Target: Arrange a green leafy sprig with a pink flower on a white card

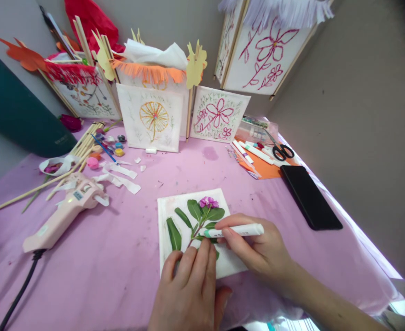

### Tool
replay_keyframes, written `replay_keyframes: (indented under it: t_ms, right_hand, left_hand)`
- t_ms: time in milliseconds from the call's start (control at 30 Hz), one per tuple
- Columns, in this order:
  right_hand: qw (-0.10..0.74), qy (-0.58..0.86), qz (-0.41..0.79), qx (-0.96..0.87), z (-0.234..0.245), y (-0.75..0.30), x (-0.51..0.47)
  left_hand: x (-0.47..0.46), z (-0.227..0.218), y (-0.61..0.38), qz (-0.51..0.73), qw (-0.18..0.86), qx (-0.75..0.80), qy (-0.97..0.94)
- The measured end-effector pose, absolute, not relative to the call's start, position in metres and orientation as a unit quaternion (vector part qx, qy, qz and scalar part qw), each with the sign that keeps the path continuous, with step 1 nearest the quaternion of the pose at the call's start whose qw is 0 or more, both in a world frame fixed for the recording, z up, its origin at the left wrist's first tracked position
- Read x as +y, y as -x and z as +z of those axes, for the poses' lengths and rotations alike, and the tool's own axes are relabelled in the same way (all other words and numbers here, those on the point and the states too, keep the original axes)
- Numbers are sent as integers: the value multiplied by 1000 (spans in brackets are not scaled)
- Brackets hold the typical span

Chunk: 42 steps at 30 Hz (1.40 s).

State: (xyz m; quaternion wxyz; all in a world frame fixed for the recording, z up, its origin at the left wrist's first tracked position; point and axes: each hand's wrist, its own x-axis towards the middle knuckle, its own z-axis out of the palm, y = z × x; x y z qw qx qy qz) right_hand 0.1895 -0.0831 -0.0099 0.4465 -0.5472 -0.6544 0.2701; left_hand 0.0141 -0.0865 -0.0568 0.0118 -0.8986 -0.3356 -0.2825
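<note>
Your right hand (257,248) grasps a white marker (245,230) in a writing grip, thumb and forefinger closed on the barrel close to its green end. Your left hand (190,289) grasps nothing that can be seen; its fingers lie extended and side by side, pressing down at the lower end of the flowering sprig (194,209). The sprig rests on the white square panel (229,264), which lies flat on the pink-covered table (126,257) directly in front of you. The governing relation is as follows: the marker lies across the sprig, its long axis running nearly sideways with the tip to the left, while the stem slants from your left fingertips up and right to the purple bloom (208,202). The tip is at the stem, just beyond the left fingertips; whether it touches stem or panel cannot be determined. The left hand is nearer the cut end, the right hand nearer the right-side leaves. As to condition, the sprig shows smooth, deep green leaves on both sides of a thin reddish stem, with small clustered petals at the top. One long leaf (174,235) lies at the left, apparently apart from the stem. The lower leaves are partly hidden by your hands.
</note>
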Motion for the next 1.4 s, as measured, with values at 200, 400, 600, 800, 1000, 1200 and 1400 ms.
replay_keyframes:
  t_ms: [200, 400, 600, 800, 1000, 1200, 1400]
  right_hand:
    - [434, 559, 259, -657, -9, -192, -85]
    - [435, 565, 247, -655, -10, -195, -85]
    - [434, 576, 237, -651, -9, -197, -88]
    - [436, 577, 223, -654, -9, -199, -91]
    - [440, 586, 227, -642, -9, -203, -93]
    - [439, 591, 231, -636, -10, -207, -98]
    - [442, 595, 224, -632, -12, -208, -101]
  left_hand:
    - [-87, -57, -14, -288, 15, -332, 898]
    - [-87, -56, -15, -287, 14, -330, 899]
    - [-88, -55, -15, -293, 13, -332, 897]
    - [-87, -54, -16, -294, 10, -333, 896]
    - [-87, -54, -16, -285, 20, -326, 901]
    - [-89, -54, -16, -289, 23, -330, 898]
    - [-88, -54, -17, -290, 25, -324, 900]
